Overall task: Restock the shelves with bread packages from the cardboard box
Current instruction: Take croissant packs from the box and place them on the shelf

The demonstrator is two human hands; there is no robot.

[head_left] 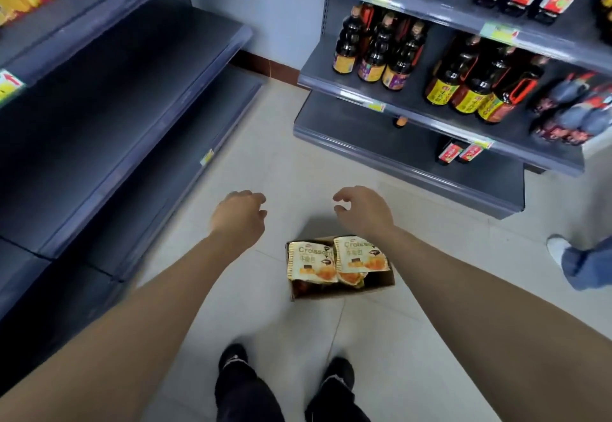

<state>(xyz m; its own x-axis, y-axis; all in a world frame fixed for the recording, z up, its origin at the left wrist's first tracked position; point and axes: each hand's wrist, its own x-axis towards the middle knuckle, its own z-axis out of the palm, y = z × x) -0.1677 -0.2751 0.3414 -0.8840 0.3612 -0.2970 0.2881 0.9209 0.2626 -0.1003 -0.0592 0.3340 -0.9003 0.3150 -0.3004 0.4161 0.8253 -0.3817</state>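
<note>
- The person stands in a shop aisle on a pale tiled floor point(265, 170), looking down; both bare arms reach forward over it.
- The left hand point(240, 214) hangs palm down with its fingers loosely curled and holds nothing.
- The right hand point(362, 211) is likewise free, its fingers bent in a loose claw with gaps between them, gripping nothing.
- A small open cardboard box point(381, 284) sits on the floor just ahead of the person's dark shoes point(233, 360), below and slightly right of the two hands.
- Bread packages point(311, 262) marked "Croissant" stand upright in the box, two showing side by side at the top and more beneath; the right forearm crosses in front of the box's far right corner.
- The grey shelves point(109, 123) on the left stand bare on the lower tiers, with boxed goods only on the top one.
- The shelves on the right carry dark sauce bottles point(377, 47).
- Another person's white shoe point(558, 249) and blue trouser leg show at the right edge.
</note>
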